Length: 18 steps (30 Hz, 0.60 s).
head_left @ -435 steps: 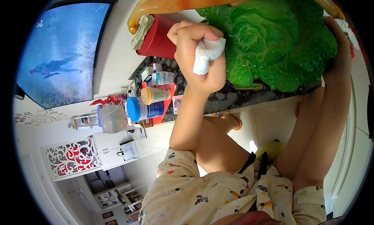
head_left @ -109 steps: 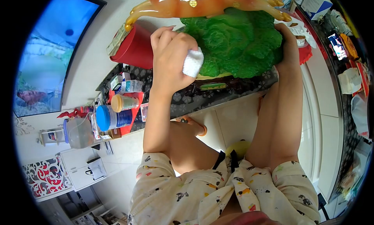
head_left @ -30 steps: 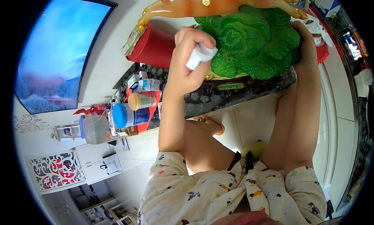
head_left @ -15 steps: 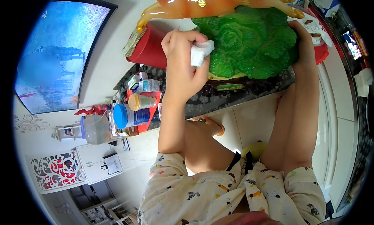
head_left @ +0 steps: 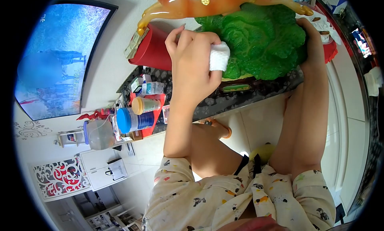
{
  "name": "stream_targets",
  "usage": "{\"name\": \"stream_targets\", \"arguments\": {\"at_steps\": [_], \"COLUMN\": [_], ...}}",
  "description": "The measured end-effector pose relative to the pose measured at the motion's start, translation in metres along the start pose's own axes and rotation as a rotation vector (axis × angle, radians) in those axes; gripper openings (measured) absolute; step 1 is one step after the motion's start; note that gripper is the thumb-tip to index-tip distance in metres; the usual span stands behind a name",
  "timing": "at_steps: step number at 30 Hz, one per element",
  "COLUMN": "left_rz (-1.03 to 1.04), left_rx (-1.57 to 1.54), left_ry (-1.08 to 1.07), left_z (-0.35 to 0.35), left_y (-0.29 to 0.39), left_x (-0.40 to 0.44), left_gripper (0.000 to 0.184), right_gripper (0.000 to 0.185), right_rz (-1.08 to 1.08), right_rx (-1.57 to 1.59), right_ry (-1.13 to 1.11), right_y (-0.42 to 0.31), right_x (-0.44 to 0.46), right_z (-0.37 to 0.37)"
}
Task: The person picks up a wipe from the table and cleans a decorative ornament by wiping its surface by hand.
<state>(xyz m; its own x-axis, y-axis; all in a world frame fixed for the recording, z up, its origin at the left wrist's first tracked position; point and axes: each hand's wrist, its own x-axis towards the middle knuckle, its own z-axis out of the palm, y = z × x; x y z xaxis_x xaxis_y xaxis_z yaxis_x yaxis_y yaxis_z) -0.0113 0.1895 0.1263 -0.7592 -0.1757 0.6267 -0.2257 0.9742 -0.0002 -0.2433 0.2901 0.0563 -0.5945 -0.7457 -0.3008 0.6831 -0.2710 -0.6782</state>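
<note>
A glossy green cabbage ornament (head_left: 264, 47) with leafy folds stands on a dark base. Above it is an amber-coloured figure (head_left: 224, 3) with gold coin marks and gold-tipped feet, cut off by the top edge. A folded white cloth (head_left: 220, 57) is pinched in my left hand (head_left: 194, 61), against or just beside the cabbage's left leaves; contact is unclear. On the cabbage's right side, my right hand (head_left: 314, 43) grips the edge, its fingertips partly hidden behind the leaves.
A red container (head_left: 154, 49) with banknotes stands left of the ornament on a dark patterned counter (head_left: 212, 101). Nearer are a blue-lidded jar (head_left: 135, 120), a yellow-lidded jar (head_left: 146, 105) and small boxes. A lit television (head_left: 60, 59) hangs on the left wall.
My left hand has moved slightly right with the white cloth, which now shows a flatter, broader face. My right hand stays on the cabbage's side.
</note>
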Motion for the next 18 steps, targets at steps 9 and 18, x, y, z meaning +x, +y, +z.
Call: {"name": "stream_targets", "arguments": {"at_steps": [9, 18], "left_rz": [0.041, 0.104], "left_rx": [0.052, -0.003], "left_ry": [-0.018, 0.035], "left_z": [-0.001, 0.0054], "left_y": [0.0039, -0.0037], "left_x": [0.0019, -0.0016], "left_gripper": [0.031, 0.032], "right_gripper": [0.022, 0.022], "right_rz": [-0.027, -0.014], "right_rx": [-0.003, -0.007], "right_ry": [-0.006, -0.014], "right_y": [0.0027, 0.0018], "right_x": [0.0066, 0.0078], "right_z": [-0.005, -0.007]}}
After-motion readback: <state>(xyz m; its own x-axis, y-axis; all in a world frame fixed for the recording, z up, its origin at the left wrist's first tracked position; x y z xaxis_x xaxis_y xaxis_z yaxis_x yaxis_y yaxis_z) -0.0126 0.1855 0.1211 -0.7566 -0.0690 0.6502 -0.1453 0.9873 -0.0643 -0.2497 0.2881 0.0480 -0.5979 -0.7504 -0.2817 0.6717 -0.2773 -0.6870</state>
